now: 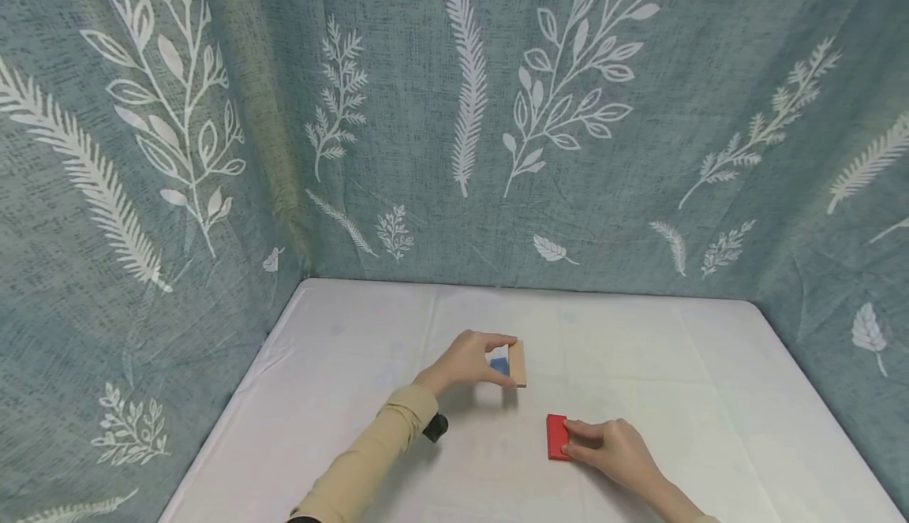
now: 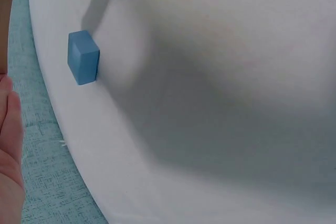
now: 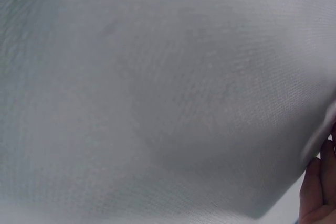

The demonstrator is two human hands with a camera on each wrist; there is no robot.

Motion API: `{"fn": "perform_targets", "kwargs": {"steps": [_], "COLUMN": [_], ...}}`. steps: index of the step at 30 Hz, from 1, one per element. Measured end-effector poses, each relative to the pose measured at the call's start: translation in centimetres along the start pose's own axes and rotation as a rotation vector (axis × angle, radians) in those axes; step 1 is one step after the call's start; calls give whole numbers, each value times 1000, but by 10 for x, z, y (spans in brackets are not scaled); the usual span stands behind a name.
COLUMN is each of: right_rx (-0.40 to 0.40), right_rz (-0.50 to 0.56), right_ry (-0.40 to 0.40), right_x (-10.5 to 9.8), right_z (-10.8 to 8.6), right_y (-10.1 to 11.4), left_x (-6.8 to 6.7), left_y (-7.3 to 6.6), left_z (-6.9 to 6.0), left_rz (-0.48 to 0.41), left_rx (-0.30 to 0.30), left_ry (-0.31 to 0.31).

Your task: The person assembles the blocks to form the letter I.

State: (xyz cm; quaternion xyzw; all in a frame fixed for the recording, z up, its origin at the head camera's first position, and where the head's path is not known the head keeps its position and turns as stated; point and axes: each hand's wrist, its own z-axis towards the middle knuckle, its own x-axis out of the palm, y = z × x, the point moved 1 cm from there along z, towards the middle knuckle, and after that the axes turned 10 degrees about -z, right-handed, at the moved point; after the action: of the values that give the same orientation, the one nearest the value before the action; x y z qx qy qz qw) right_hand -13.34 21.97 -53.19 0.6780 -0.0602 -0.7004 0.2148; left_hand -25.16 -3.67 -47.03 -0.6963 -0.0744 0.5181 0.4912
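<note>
In the head view the left hand [image 1: 465, 362] pinches a light wooden block [image 1: 518, 364] by its two ends, between thumb and fingers. Behind that grip a blue block [image 1: 500, 366] shows partly; the left wrist view has this blue block [image 2: 83, 57] standing on the white cloth, apart from the hand [image 2: 10, 150] at the left edge. Nearer the front, the right hand [image 1: 616, 450] holds a red block [image 1: 557, 437] by its right side. Only some fingers of the right hand [image 3: 319, 187] show in the right wrist view; the red block is out of sight there.
A white cloth-covered table [image 1: 639, 365] lies under both hands. Leaf-patterned green-blue curtains [image 1: 426, 113] hang behind it and on both sides. A small black object [image 1: 436, 427] sits beside the left sleeve.
</note>
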Motion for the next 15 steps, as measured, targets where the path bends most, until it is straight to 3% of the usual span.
{"fn": "perform_targets", "kwargs": {"steps": [9, 15], "right_rx": [-9, -16], "right_rz": [1, 22], "right_ry": [-2, 3], "right_x": [-1, -2], "right_z": [0, 0], "right_y": [-1, 0], "left_x": [5, 13], "left_y": [-10, -16], "left_z": [10, 17], "left_rz": [-63, -38], "left_rx": [-29, -23], "left_ry": [7, 5]}}
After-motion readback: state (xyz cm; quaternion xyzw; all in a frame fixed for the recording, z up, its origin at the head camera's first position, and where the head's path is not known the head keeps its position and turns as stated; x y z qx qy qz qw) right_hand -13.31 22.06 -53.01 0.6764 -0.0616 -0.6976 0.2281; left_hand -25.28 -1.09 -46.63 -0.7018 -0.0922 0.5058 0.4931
